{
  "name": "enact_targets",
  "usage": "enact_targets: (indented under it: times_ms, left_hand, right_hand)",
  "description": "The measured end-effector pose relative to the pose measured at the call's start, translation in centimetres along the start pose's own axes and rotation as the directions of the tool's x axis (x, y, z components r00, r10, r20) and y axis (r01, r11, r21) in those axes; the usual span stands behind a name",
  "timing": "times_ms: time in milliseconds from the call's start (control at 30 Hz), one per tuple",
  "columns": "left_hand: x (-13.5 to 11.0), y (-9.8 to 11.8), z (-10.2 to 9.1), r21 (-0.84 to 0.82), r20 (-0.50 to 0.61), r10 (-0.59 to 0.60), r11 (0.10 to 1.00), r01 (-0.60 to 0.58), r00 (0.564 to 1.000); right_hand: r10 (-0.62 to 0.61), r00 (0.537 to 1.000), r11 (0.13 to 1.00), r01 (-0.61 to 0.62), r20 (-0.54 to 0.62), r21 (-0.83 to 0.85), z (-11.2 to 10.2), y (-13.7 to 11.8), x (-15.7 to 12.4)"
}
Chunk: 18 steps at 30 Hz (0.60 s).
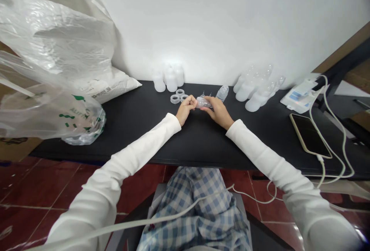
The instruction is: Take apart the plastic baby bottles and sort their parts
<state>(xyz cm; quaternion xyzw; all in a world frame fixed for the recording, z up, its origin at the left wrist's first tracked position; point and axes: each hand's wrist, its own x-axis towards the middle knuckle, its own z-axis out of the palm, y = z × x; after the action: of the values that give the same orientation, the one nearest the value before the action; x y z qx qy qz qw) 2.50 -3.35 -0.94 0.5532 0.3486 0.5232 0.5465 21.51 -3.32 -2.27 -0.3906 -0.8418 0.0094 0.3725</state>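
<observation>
Both my hands meet over the black table around a clear plastic bottle cap [204, 102], dome-shaped and lying on its side. The fingers of my left hand [185, 109] pinch its left end, where a ring seems to sit. My right hand [219, 112] wraps around the cap from the right. Just left of my left fingers lie several translucent screw rings [175, 99]. Behind my right hand rests another clear dome cap [222, 92], and small pointed clear pieces, apparently teats [202, 94], show partly behind the held cap.
Several frosted white bottles [171, 79] stand at the wall; several capped bottles [254, 99] are grouped right. Plastic bags [83, 116] and a large white sack [72, 39] crowd the left. A phone [310, 134] with a looping white cable [343, 131] lies right, near a white-blue packet [299, 96].
</observation>
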Motion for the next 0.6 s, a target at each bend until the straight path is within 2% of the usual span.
enact_targets:
  times_ms: [167,333,467,533,600]
  left_hand:
    - [-0.2,0.8,0.1,-0.108,-0.009,-0.087,0.990,0.085,0.996]
    - [0.1,1.3,-0.3,-0.113,0.034,-0.099,0.988,0.102,0.995]
    - [0.3,0.7,-0.5,-0.040,0.013,-0.063,0.997,0.063,0.998]
    - [0.2,0.4,-0.4,0.031,0.042,0.015,0.999,-0.016,0.999]
    - [0.1,0.2,-0.4,0.162,0.107,0.129,0.976,-0.145,0.986]
  right_hand:
    - [-0.217,0.972,0.966,0.227,0.091,-0.120,-1.5,0.3,0.4]
    - [-0.269,0.956,0.952,0.282,0.113,-0.117,-1.8,0.0,0.4]
    - [-0.185,0.983,0.982,0.185,-0.002,-0.024,-1.0,-0.5,0.3]
    - [-0.048,0.995,0.997,0.053,-0.083,0.059,-0.7,-0.8,0.1]
    - [0.142,0.983,0.980,-0.122,-0.118,0.160,-0.6,-1.0,0.0]
